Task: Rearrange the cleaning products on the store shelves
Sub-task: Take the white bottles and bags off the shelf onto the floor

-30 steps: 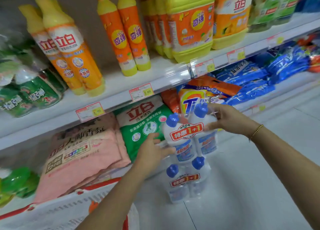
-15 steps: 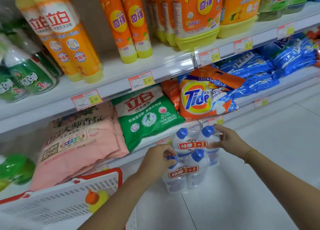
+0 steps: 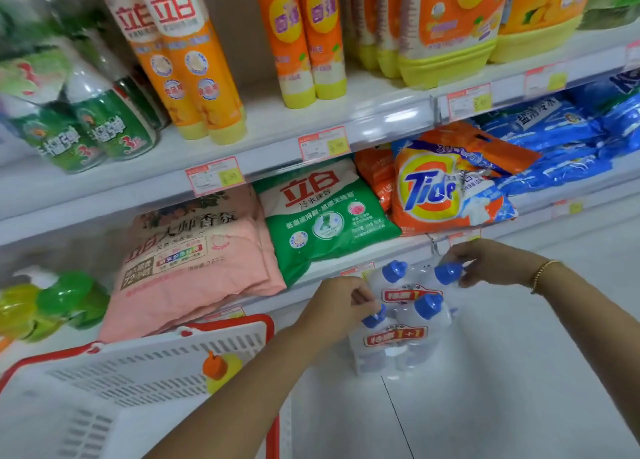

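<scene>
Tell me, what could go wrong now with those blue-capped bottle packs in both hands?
1. The right hand pinches the upper pack only by a blue cap, and the left hand grips the lower pack the same way. Either pack could slip and drop to the floor.
2. The basket sits tilted close to the left arm. A bump might tip out the yellow bottle inside it.

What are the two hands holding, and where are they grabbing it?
The left hand grips the nearer twin-pack of bottles by one blue cap. The right hand pinches the farther twin-pack by its right-side cap.
</scene>
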A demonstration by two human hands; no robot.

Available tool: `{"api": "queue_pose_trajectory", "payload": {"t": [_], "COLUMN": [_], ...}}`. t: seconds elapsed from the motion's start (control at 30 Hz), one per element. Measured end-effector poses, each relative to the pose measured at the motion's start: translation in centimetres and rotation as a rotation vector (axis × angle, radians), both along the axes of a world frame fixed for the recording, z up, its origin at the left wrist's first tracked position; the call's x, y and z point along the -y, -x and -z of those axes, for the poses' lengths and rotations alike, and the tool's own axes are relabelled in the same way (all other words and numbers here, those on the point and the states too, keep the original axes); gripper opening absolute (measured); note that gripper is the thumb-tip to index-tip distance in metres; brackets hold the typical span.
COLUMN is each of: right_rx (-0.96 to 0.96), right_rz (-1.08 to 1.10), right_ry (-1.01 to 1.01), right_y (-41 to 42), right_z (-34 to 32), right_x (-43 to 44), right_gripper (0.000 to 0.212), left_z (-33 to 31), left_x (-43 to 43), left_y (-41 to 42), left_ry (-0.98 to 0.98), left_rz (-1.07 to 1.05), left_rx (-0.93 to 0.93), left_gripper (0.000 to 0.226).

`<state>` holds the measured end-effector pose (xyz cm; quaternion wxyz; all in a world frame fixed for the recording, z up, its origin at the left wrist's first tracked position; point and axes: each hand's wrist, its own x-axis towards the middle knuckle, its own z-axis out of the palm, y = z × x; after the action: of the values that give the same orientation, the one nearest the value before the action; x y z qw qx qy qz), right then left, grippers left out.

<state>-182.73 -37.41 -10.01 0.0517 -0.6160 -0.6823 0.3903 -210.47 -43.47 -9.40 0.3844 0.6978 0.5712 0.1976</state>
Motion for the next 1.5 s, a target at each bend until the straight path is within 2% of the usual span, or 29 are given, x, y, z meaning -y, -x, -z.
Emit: {"api": "queue_pose_trajectory", "payload": {"t": [0.1,0.17,0.27,0.33,0.4,0.47,0.6,0.73,0.83,0.93,0.97,1.0,1.07,1.1,1.2,1.33,1.4,1.5], "right_rx": [0.229,0.254,-0.031,-0.256,-0.343,-0.346,-0.212,0.041,0.091,0.099,0.108,0.118,0.113,0.103,0.086,0.069,0.023,-0.076], "right_rz": [-0.126,-0.138,-0.046,-0.038,-0.085,-0.140,-0.274,-0.212,-0.152,-0.110,-0.094,-0.079,-0.061,-0.055,-0.052,-0.032,-0.024,-0.049], "right_ry": [-0.056,-0.267,-0.738,-0.924,-1.063,-1.157,-1.179,-1.252,-1.369,-1.377,-1.392,-1.406,-1.421,-1.439,-1.475,-1.479,-1.450,-1.354], "right_y": [3.2,7.3,16.2,23.0,29.4,35.2,45.1,50.7,51.9,52.1,52.1,52.1,52.3,52.3,52.3,52.2,52.0,51.4], "right_z": [-6.3,-10.5,-15.6,-18.0,-19.2,-19.5,-18.3,-16.3,-15.7,-15.2,-15.0,-14.8,-14.5,-14.4,-14.3,-14.2,-14.4,-14.8], "right_x": [-0.5,-0.7,-0.1,0.4,-0.1,-1.4,-4.1,-5.9,-6.0,-5.9,-6.0,-6.1,-6.2,-6.4,-6.4,-6.3,-6.1,-5.7], "right_gripper": [0.032,0.026,0.010,0.005,0.007,0.015,0.020,0.030,0.035,0.035,0.036,0.036,0.036,0.036,0.034,0.032,0.029,0.028], "left_z": [-3.9,-7.9,-13.3,-16.1,-18.4,-20.1,-21.2,-21.3,-22.7,-24.1,-24.6,-24.7,-24.7,-24.7,-24.0,-24.0,-24.0,-22.2], "left_x": [-0.4,-0.6,-1.5,-2.1,-2.2,-2.4,-4.8,-9.1,-12.5,-16.6,-17.4,-18.7,-19.8,-19.8,-19.9,-17.3,-15.2,-10.7], "left_y": [2.2,4.8,10.2,14.7,19.5,24.4,34.6,44.1,48.3,51.9,52.5,53.5,54.3,54.4,55.4,54.9,53.7,50.9], "left_ry": [-0.115,-0.278,-0.554,-0.691,-0.783,-0.843,-0.765,-0.720,-0.664,-0.570,-0.554,-0.548,-0.525,-0.506,-0.493,-0.466,-0.546,-0.759], "left_rz": [-0.074,-0.135,-0.286,-0.430,-0.545,-0.649,-0.811,-0.972,-1.055,-1.080,-1.057,-1.016,-0.907,-0.865,-0.764,-0.780,-0.809,-0.865], "left_rx": [0.028,0.022,0.023,0.060,0.129,0.211,0.311,0.385,0.363,0.289,0.314,0.362,0.447,0.457,0.439,0.401,0.360,0.258], "left_gripper": [0.034,0.043,0.049,0.053,0.052,0.045,0.021,0.006,0.042,0.078,0.080,0.072,0.041,0.036,0.047,0.067,0.081,0.068]}}
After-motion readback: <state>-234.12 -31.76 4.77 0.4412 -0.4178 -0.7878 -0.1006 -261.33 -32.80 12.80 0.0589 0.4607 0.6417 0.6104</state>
